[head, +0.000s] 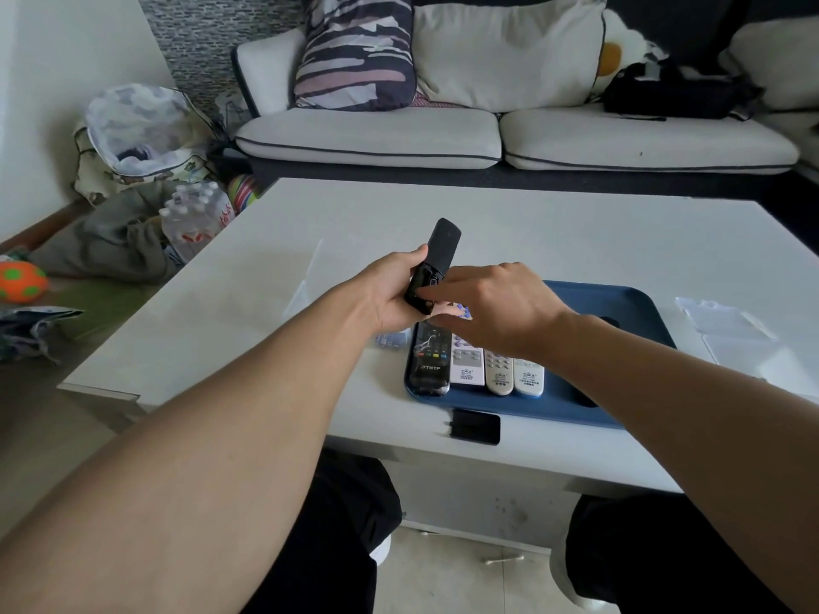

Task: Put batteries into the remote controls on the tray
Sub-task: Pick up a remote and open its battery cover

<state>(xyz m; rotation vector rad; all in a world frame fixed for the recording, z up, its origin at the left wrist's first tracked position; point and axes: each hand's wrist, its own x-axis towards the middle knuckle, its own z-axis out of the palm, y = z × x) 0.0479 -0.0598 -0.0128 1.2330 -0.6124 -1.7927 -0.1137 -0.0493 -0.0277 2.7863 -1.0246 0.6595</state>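
The blue tray [620,303] sits near the table's [310,241] front edge; bare tabletop stretches beyond the fingers toward the sofa [443,139]. The left hand [394,290] grips a black remote [436,259] upright above the tray's left end, fingers curled round it. The right hand [492,303] presses fingertips into its open back, possibly pinching something. Four remotes [476,363] lie under that hand. A black cover [475,426] lies nearer me.

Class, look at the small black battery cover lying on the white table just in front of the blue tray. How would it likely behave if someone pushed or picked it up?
The battery cover looks thin and flat, so probably light and stiff. On the glossy table it would likely slide rather than roll. Lying flat, it may be awkward to pinch.
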